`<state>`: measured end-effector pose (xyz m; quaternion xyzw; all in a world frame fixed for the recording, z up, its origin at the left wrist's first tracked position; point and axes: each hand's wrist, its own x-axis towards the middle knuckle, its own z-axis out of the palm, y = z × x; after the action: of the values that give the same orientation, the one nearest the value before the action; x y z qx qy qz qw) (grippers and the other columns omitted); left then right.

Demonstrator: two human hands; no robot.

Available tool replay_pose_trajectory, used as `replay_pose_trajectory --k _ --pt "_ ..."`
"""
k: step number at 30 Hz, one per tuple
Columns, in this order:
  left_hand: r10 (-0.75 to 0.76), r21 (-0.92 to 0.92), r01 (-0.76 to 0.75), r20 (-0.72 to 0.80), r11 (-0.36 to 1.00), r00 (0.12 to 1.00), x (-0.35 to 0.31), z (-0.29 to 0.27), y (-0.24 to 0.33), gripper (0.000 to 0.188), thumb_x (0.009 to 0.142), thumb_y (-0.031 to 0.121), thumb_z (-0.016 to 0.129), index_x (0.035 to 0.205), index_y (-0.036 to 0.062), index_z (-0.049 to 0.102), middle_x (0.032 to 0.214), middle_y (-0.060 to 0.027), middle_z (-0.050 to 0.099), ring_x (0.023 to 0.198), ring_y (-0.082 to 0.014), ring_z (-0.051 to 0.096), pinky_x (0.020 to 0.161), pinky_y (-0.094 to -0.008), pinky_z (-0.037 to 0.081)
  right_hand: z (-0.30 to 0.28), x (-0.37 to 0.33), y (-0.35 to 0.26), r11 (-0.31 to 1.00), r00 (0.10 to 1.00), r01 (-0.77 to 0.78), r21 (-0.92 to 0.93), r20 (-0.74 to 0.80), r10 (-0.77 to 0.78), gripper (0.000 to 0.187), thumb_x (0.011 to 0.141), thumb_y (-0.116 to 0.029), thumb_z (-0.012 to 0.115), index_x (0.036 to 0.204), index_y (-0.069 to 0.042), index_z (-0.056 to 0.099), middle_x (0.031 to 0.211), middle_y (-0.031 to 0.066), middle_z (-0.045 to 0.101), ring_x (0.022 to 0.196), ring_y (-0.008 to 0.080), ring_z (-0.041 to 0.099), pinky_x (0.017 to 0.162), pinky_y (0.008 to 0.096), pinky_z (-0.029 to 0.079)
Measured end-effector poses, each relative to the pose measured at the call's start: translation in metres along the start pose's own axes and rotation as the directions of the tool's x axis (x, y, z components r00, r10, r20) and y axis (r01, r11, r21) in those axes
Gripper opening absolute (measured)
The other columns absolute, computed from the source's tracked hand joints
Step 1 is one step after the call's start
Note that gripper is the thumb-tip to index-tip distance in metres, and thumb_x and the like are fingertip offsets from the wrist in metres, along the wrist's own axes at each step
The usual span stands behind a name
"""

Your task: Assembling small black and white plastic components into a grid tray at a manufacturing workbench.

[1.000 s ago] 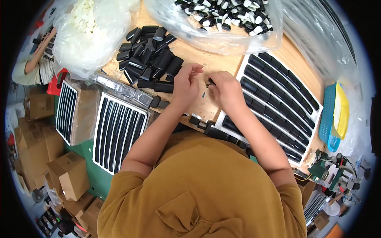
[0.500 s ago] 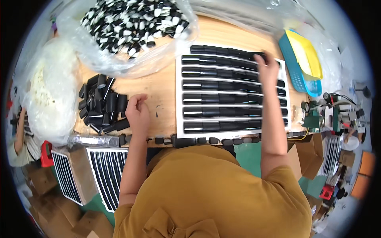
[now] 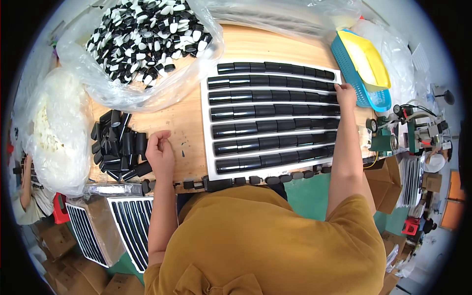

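Observation:
A white tray (image 3: 210,157) lies on the wooden table in front of me, with several rows of short black tubes (image 3: 275,112) set end to end in it. My right hand (image 3: 346,96) is at the tray's right border, by the end of the second row from the back. Its fingers are closed there; whether they pinch the rim or the end tube is hidden. Left of the tray, my left hand (image 3: 161,155) rests loosely curled on the table, with nothing visible in it. Just beside it is a heap of loose black tubes (image 3: 118,145).
A clear bag (image 3: 196,88) of black-and-white caps lies open at the back left; a cloudy plastic bag (image 3: 61,132) is left of it. Blue and yellow baskets (image 3: 351,69) stand at the back right, near a green machine (image 3: 393,140). Filled trays (image 3: 130,221) lean below the table.
My right hand has come from the back row's right end toward me, to the tray's right border. The left hand keeps its curled pose. The whole view has shifted slightly.

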<state>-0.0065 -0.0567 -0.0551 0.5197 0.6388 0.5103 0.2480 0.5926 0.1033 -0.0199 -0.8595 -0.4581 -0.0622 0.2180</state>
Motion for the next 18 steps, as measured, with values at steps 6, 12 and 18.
replay_pose_trajectory --k 6,12,18 --pt "0.033 -0.019 -0.033 -0.022 0.999 0.999 0.001 0.002 0.0 0.015 0.095 -0.006 0.053 0.1 -0.0012 0.066 0.092 -0.0034 0.066 0.084 -0.0094 0.06 0.079 -0.0223 0.047 -0.027 -0.038 -0.067 0.911 0.973 0.139 -0.389 -0.119 -0.199 0.031 0.081 -0.032 0.079 0.103 -0.011 0.075 0.102 0.0162 0.066 0.105 0.0396 0.058 0.092 0.0475 0.049" --pt "0.002 -0.017 -0.002 -0.029 1.0 1.0 -0.001 0.002 0.006 0.014 0.095 -0.006 0.053 0.099 -0.0012 0.066 0.092 -0.0034 0.067 0.083 -0.0093 0.059 0.076 -0.0226 0.047 -0.002 -0.093 -0.211 0.664 0.69 0.721 0.2 -0.11 -0.715 0.031 0.086 -0.027 0.074 0.11 -0.007 0.073 0.117 0.0201 0.063 0.112 0.0385 0.056 0.1 0.0461 0.043" --pt "0.084 -0.069 -0.092 -0.112 0.993 0.99 -0.003 0.001 0.016 0.012 0.094 -0.007 0.055 0.098 -0.002 0.065 0.088 -0.005 0.065 0.083 -0.0101 0.06 0.075 -0.0223 0.047 0.035 -0.161 -0.282 0.526 0.534 0.835 0.164 -0.01 -0.845 0.034 0.09 -0.026 0.068 0.12 -0.01 0.069 0.136 0.0231 0.052 0.123 0.0424 0.047 0.101 0.0519 0.042"
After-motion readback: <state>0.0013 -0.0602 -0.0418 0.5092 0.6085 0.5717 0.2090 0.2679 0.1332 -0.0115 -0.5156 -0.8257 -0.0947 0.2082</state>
